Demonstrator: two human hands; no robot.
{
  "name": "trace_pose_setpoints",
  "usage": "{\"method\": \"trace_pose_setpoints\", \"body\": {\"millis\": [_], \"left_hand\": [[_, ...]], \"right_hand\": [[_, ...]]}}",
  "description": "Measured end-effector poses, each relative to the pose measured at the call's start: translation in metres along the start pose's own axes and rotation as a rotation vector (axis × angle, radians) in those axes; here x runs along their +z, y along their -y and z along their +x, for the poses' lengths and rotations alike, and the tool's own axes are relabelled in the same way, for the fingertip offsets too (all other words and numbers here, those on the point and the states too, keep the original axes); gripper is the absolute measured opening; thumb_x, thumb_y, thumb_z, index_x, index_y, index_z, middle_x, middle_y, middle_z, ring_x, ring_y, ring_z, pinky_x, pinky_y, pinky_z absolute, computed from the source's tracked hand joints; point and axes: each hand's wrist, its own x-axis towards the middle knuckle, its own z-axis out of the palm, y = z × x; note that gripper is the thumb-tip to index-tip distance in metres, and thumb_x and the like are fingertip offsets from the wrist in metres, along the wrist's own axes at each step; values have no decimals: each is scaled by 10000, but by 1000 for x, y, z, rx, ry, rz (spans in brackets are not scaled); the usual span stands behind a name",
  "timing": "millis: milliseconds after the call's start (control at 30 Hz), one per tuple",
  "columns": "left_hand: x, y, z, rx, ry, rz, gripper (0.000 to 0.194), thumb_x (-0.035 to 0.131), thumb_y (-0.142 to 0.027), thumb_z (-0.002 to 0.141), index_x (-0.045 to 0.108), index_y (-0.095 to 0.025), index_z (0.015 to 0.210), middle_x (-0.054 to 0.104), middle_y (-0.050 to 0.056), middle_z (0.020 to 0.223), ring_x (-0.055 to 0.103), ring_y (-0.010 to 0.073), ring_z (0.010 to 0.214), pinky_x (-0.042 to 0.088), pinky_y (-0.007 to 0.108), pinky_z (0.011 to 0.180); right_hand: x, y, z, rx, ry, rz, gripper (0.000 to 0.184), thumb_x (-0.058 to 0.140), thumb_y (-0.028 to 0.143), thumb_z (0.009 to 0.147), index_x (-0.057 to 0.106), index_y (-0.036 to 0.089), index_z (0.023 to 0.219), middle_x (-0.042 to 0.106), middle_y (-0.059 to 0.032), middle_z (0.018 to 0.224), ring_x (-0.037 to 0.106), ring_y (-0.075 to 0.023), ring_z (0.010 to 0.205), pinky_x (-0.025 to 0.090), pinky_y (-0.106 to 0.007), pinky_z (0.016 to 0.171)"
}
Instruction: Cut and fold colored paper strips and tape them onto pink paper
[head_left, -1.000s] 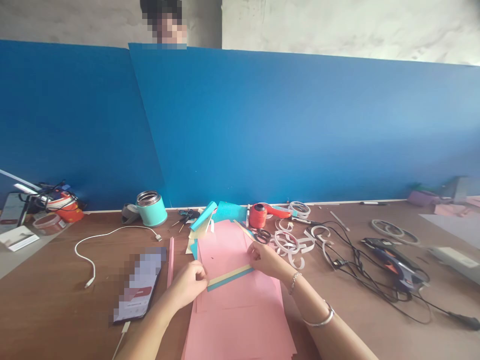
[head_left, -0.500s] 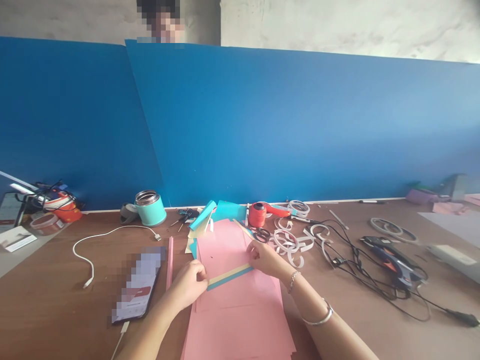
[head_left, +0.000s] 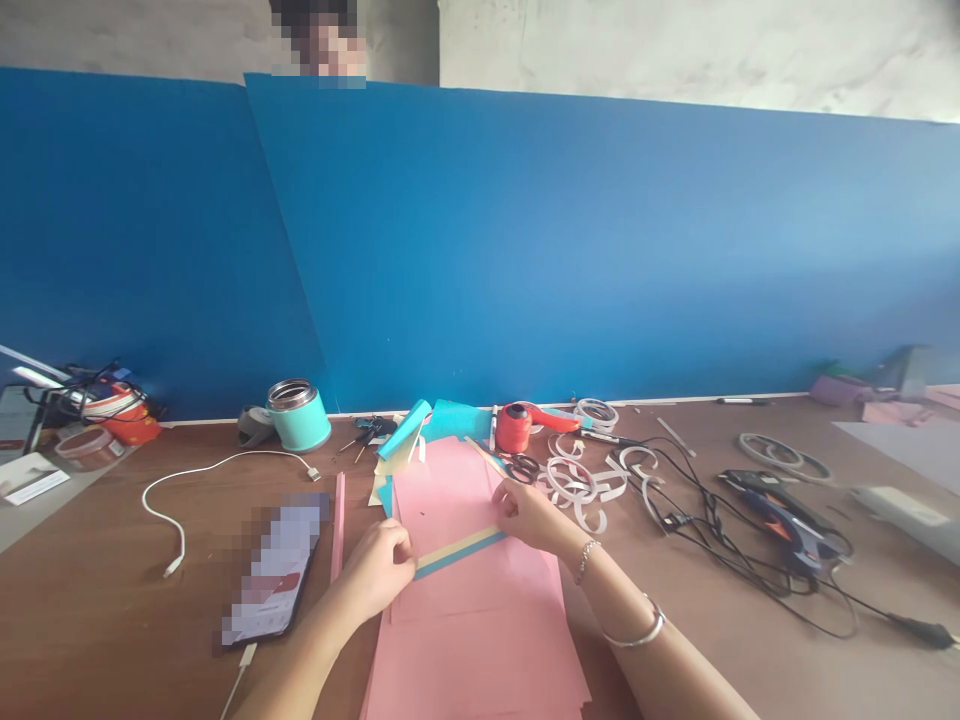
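Note:
A stack of pink paper sheets (head_left: 472, 640) lies on the brown table in front of me. Across it runs a narrow strip of cream and blue paper (head_left: 459, 551). My left hand (head_left: 379, 570) pinches the strip's left end, fingers closed. The strip's right end is gripped by my right hand (head_left: 534, 515), which wears bracelets on the wrist. Both hands rest on the pink sheets.
A phone (head_left: 274, 580) on a white cable (head_left: 187, 485) lies to the left, beside a thin pink strip (head_left: 338, 513). Behind are a teal tin (head_left: 300, 415), teal paper (head_left: 442, 425), red spool (head_left: 514, 428), scissors (head_left: 517, 466), white paper rings (head_left: 585, 485). A glue gun (head_left: 780, 520) with black cords lies right. A blue partition (head_left: 525, 250) stands behind, a person beyond it.
My hands and the strip stay as they were. Only the view has drifted slightly.

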Motion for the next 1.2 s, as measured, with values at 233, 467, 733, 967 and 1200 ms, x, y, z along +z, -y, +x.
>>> {"method": "trace_pose_setpoints", "body": {"millis": [233,467,733,967,1200], "left_hand": [[-3,-4,-1,-11,16,18,145,458,-198,649,350,-214,553,529,13,773,527,196,818,386,284,698],[-2,-3,-1,-13,29,45,147,452,-202,668,348,-214,565,532,10,790,532,190,831,387,275,695],[-2,-3,-1,-10,17,47,136,458,-203,669,369,-211,565,532,4,786,535,186,822,395,275,701],[-1,-3,-1,-9,5,40,142,466,-147,658,390,-206,553,537,1,779,540,181,825,394,272,703],[-1,-2,-1,-12,14,60,143,457,-149,665,377,-207,562,528,3,786,532,178,818,391,266,690]], "right_hand": [[0,-1,0,-1,-1,2,319,493,-10,567,511,170,830,540,48,623,493,-98,591,308,-185,513],[1,-4,0,-14,1,10,313,491,-7,570,507,175,824,525,60,607,482,-95,586,309,-190,527],[0,-4,1,-11,15,11,307,499,-1,573,499,178,821,534,58,612,489,-95,589,310,-183,517],[1,-5,2,-19,-3,-5,317,509,-10,569,509,176,826,535,53,623,491,-96,597,314,-180,525],[1,-5,2,-5,19,-12,312,515,-1,579,503,178,834,549,50,639,498,-95,609,315,-179,538]]}}
